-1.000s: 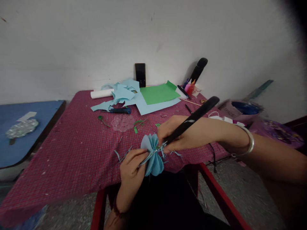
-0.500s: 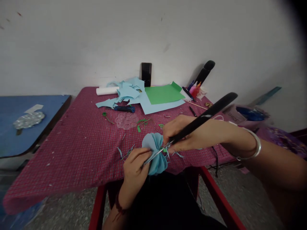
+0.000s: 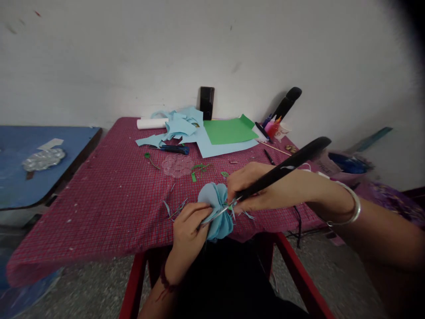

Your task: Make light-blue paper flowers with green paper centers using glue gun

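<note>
My left hand (image 3: 191, 228) is closed on the edge of a light blue paper flower (image 3: 221, 228), pinching a petal between thumb and fingers. The flower is made of many rounded layers, held over the table's front edge. My right hand (image 3: 250, 186) is closed around scissors (image 3: 282, 173) with a long black handle slanting up to the right. Their thin metal blades point down-left across the blue petals, close to my left fingers. A bit of green shows at the flower's centre, beside my right fingertips. Thin blue paper strips (image 3: 249, 215) lie around the flower.
Behind are blue paper scraps (image 3: 179, 127), a green sheet (image 3: 229, 130), a blue cutter (image 3: 175, 149), a white roll (image 3: 152, 123) and a phone (image 3: 206, 103). Small green pieces (image 3: 194, 177) lie mid-table. Glue bottles (image 3: 272, 128) stand back right; a blue table (image 3: 20, 186) is at left.
The view has shifted slightly, so the table things appear a little further right. Both hands keep hold of the flower and scissors, the black handle tilted slightly lower.
</note>
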`<action>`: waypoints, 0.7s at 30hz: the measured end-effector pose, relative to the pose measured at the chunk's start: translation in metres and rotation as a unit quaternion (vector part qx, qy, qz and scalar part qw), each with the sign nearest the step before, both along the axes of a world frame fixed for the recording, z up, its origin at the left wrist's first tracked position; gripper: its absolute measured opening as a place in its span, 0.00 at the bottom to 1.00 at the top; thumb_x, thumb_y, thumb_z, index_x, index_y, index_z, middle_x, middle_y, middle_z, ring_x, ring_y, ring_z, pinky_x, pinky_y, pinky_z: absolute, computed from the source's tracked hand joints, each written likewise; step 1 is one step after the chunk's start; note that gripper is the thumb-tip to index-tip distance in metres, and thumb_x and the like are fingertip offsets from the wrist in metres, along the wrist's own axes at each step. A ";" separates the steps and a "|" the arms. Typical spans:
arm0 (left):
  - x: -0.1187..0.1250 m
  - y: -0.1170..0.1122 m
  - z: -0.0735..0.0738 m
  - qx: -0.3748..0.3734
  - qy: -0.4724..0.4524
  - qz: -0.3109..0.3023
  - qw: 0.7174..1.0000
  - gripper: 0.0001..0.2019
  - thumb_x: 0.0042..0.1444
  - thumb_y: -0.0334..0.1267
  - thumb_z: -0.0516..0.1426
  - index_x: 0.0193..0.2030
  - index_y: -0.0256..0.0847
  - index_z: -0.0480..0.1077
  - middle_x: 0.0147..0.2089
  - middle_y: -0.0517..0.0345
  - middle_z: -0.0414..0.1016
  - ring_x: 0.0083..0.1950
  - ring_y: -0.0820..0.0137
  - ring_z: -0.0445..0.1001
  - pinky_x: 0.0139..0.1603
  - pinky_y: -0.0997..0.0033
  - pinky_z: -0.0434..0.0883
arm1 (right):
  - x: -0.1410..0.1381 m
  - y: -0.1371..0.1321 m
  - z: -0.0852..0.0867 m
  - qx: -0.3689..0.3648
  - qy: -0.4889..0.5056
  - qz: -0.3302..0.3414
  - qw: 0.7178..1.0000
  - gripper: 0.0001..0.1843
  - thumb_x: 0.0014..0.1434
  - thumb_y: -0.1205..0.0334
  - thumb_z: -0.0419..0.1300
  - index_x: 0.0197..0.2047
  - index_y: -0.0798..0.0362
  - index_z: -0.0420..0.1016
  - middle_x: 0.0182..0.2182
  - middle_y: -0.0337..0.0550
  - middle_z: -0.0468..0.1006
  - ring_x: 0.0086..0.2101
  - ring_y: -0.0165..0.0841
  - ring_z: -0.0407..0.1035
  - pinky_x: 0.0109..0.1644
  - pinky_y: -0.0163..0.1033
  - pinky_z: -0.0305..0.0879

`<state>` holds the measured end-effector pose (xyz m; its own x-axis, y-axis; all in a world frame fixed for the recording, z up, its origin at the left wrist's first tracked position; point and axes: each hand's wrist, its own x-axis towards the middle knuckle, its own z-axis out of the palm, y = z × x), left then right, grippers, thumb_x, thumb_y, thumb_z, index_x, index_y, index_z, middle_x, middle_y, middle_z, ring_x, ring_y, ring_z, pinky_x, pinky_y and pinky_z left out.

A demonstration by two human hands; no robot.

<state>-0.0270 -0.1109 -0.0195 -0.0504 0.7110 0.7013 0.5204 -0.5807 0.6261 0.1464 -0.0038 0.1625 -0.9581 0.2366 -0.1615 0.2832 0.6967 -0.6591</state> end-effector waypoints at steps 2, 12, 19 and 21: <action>0.001 0.000 0.001 -0.010 -0.007 -0.004 1.000 0.08 0.58 0.26 0.58 0.41 0.39 0.75 0.39 0.54 0.78 0.41 0.70 0.76 0.43 0.70 0.74 | -0.001 -0.002 0.000 0.008 0.005 0.004 1.000 0.05 0.60 0.69 0.62 0.39 0.62 0.78 0.31 0.44 0.76 0.32 0.30 0.69 0.37 0.35 0.65; 0.010 0.003 -0.003 -0.049 -0.033 0.015 0.998 0.03 0.56 0.29 0.60 0.37 0.39 0.73 0.35 0.57 0.78 0.38 0.70 0.76 0.42 0.70 0.75 | 0.010 0.007 -0.015 0.013 0.008 -0.031 0.999 0.06 0.60 0.59 0.63 0.40 0.51 0.77 0.34 0.41 0.78 0.34 0.32 0.72 0.39 0.37 0.68; 0.003 -0.001 -0.001 0.012 -0.029 0.017 0.999 0.04 0.54 0.34 0.64 0.36 0.40 0.74 0.34 0.57 0.77 0.35 0.70 0.76 0.37 0.70 0.75 | 0.007 0.010 -0.015 -0.013 0.027 -0.026 0.999 0.02 0.59 0.59 0.62 0.37 0.43 0.75 0.32 0.38 0.78 0.32 0.35 0.73 0.35 0.39 0.71; 0.003 0.001 0.000 0.016 -0.032 0.003 0.999 0.07 0.52 0.35 0.65 0.37 0.40 0.74 0.34 0.57 0.77 0.35 0.70 0.76 0.36 0.69 0.75 | 0.005 0.011 -0.014 -0.014 0.038 -0.025 0.999 0.02 0.60 0.59 0.62 0.37 0.46 0.75 0.31 0.39 0.78 0.31 0.34 0.72 0.34 0.39 0.70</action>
